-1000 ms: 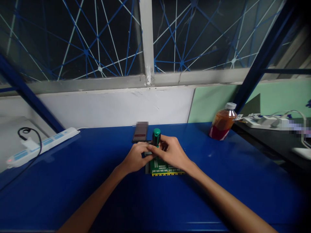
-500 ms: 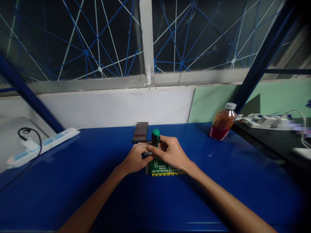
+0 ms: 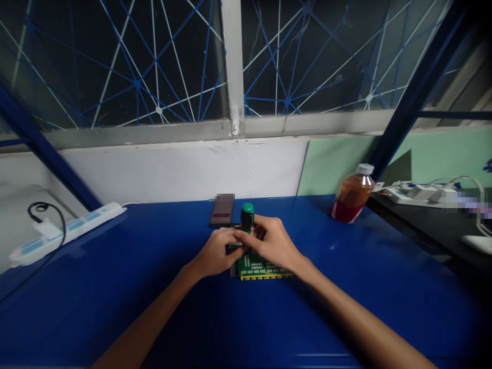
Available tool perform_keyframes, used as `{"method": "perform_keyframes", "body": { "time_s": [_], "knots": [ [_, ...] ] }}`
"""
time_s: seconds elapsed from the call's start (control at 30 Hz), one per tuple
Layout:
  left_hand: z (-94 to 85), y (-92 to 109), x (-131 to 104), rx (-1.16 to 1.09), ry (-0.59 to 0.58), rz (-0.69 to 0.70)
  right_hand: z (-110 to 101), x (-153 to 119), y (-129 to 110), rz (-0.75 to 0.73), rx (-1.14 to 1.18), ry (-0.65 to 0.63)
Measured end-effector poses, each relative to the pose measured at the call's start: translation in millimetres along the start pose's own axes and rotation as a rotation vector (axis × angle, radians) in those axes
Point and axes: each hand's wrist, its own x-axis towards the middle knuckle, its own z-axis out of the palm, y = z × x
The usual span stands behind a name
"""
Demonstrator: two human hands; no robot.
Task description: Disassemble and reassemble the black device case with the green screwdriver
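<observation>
A phone (image 3: pixel 222 211) is laid left of the bottle (image 3: pixel 350 197), and a power strip (image 3: pixel 76 229) farther left. Above the bottle, a window (image 3: pixel 326 61) is seen.

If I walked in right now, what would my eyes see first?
Probably the green-and-black screwdriver, upright where the left hand and right hand meet, near a green circuit board they partly cover on the blue table. Next, perhaps, the bottle of orange-brown drink near the table's back right corner.

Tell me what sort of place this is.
Probably an indoor electronics workspace, though I can't be sure: a green circuit board is on the blue table, a green-and-black tool handle is held upright close to it, and a white power strip lies at the left.
</observation>
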Motion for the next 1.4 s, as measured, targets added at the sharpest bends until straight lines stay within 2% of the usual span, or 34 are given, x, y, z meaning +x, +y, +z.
{"method": "perform_keyframes", "body": {
  "time_s": [0.3, 0.83, 1.23, 1.4],
  "knots": [
    [0.0, -4.0, -0.4, 0.005, -0.015, -0.042, -0.2, 0.3, -1.2, 0.007, -0.002, 0.010],
    [-2.1, -4.2, -1.3, -0.002, -0.033, -0.032, 0.0, 0.9, 1.6, 0.011, 0.050, -0.004],
    [-0.1, -6.5, 0.4, -0.019, 0.008, -0.031, -0.6, 0.6, 2.7, 0.003, 0.026, -0.006],
    [-2.9, -4.5, -0.1, -0.012, -0.038, -0.045, -2.2, 1.6, 2.3, 0.003, 0.057, -0.003]
  ]
}}
